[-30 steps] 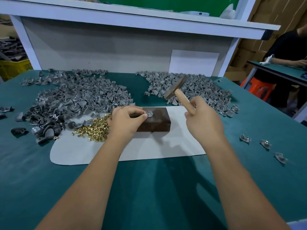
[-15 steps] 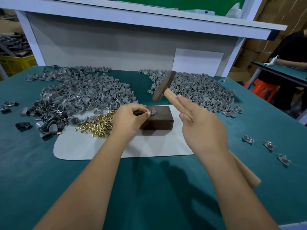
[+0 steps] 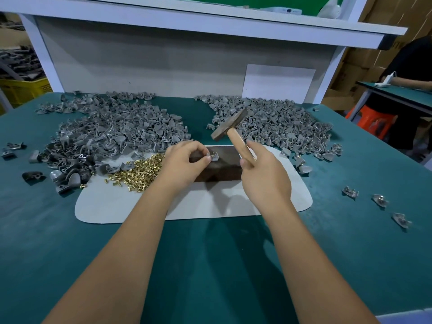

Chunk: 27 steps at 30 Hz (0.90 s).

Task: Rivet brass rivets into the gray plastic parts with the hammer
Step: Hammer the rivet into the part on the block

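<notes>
My left hand (image 3: 184, 161) pinches a small gray plastic part (image 3: 214, 156) with a brass rivet in it, holding it on top of a dark brown block (image 3: 222, 168). My right hand (image 3: 263, 177) grips the wooden handle of a hammer (image 3: 230, 126); its dark head hangs above and just behind the block, clear of the part. A heap of loose brass rivets (image 3: 138, 171) lies on the white mat (image 3: 145, 206) left of the block.
Two big piles of gray parts lie at the back, one left (image 3: 107, 139) and one right (image 3: 278, 127). Three single parts (image 3: 379, 201) lie on the green table at the right. A white shelf frame stands behind. Another person sits at a table far right.
The hammer head went from raised to low over the block half a second ago and now sits a little higher. My left hand has kept the part on the block.
</notes>
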Available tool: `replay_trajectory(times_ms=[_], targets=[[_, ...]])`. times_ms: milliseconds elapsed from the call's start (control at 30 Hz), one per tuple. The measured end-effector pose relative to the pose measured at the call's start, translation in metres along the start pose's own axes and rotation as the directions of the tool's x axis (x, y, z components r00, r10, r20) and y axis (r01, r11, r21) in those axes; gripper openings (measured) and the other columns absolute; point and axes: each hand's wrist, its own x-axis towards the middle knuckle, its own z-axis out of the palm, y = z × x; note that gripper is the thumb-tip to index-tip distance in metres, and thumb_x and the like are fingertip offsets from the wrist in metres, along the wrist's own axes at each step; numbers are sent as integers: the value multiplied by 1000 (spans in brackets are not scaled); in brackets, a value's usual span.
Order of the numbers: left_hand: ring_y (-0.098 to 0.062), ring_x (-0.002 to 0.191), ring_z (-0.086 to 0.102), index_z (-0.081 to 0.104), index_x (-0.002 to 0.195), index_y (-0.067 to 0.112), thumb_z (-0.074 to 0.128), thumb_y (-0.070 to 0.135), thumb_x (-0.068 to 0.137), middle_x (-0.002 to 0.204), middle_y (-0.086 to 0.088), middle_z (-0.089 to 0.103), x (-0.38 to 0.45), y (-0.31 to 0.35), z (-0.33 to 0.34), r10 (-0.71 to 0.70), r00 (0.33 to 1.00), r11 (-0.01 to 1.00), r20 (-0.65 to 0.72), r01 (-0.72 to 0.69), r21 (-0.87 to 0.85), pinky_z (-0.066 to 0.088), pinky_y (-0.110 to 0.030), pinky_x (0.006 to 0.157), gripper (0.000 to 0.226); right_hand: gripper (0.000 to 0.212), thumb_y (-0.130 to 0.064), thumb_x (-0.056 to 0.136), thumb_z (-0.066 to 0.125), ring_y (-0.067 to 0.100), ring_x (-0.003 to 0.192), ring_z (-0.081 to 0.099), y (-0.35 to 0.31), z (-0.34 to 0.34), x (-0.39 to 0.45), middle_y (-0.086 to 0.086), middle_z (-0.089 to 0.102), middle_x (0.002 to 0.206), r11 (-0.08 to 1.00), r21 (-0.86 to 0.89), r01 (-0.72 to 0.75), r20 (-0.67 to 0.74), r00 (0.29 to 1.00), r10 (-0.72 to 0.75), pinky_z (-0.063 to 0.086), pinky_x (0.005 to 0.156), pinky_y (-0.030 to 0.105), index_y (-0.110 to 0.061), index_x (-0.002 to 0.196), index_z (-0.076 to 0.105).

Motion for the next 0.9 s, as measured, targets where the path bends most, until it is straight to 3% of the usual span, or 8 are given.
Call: replay_trajectory(times_ms=[100, 300, 467, 600, 700, 767, 833, 900], targets=[[-29, 127, 47, 65, 78, 35, 73, 24, 87, 127, -6, 60, -1, 1, 1, -33, 999, 994, -38, 29, -107, 36, -45, 110, 16, 40, -28, 95, 48, 18, 85, 59, 3, -4, -6, -15, 66, 105, 1000, 0, 15, 11, 1000, -15, 40, 61, 30, -50, 129, 47], [-20, 125, 53, 75, 86, 28, 76, 23, 84, 130, -3, 60, -1, 4, 2, -70, 996, 985, -55, 61, -159, 41, -40, 108, 6, 43, -33, 95, 49, 17, 67, 43, 13, -17, -20, -13, 49, 77, 983, -174, 62, -60, 996, -73, 32, 55, 30, -60, 128, 41], [-16, 130, 48, 78, 83, 25, 76, 25, 83, 104, 15, 68, -4, 5, 2, 5, 992, 998, -126, -13, -64, 32, -40, 112, 2, 47, -37, 97, 44, 14, 58, 37, 10, -24, -22, -9, 49, 76, 961, -263, 79, -105, 988, -110, 21, 45, 24, -65, 131, 31], [-11, 129, 52, 78, 81, 23, 76, 19, 82, 90, 16, 69, -5, 4, 5, -20, 988, 990, -155, -3, -142, 34, -36, 114, 4, 47, -36, 97, 44, 1, 52, 31, 6, -24, -20, -9, 46, 72, 956, -279, 91, -121, 984, -129, 19, 44, 23, -64, 132, 32], [-7, 130, 51, 80, 85, 19, 77, 19, 82, 99, 6, 75, -1, 1, 6, -61, 989, 983, -136, 36, -181, 37, -29, 111, 4, 48, -33, 98, 43, 10, 54, 38, 4, -25, -22, -3, 54, 77, 936, -329, 125, -32, 989, -144, 24, 47, 27, -59, 136, 31], [-6, 130, 51, 80, 86, 19, 78, 19, 82, 103, 2, 76, 2, -1, 6, -79, 990, 982, -121, 56, -182, 38, -27, 110, 5, 48, -31, 97, 44, 22, 67, 49, 2, -27, -20, 1, 65, 90, 917, -373, 142, 29, 990, -141, 31, 57, 30, -56, 136, 33], [-5, 130, 51, 80, 87, 20, 79, 21, 82, 105, 2, 76, 2, -2, 5, -79, 991, 980, -109, 58, -189, 37, -28, 111, 6, 47, -32, 96, 45, 25, 74, 53, 0, -32, -16, 1, 68, 93, 915, -379, 139, -15, 988, -157, 32, 60, 31, -56, 135, 36], [-2, 129, 51, 80, 86, 22, 78, 23, 81, 104, 4, 76, 2, -3, 5, -73, 991, 978, -112, 49, -204, 37, -28, 113, 5, 48, -31, 96, 46, 22, 64, 44, -3, -36, -15, 1, 61, 80, 936, -319, 145, -108, 976, -188, 31, 57, 32, -57, 135, 35]])
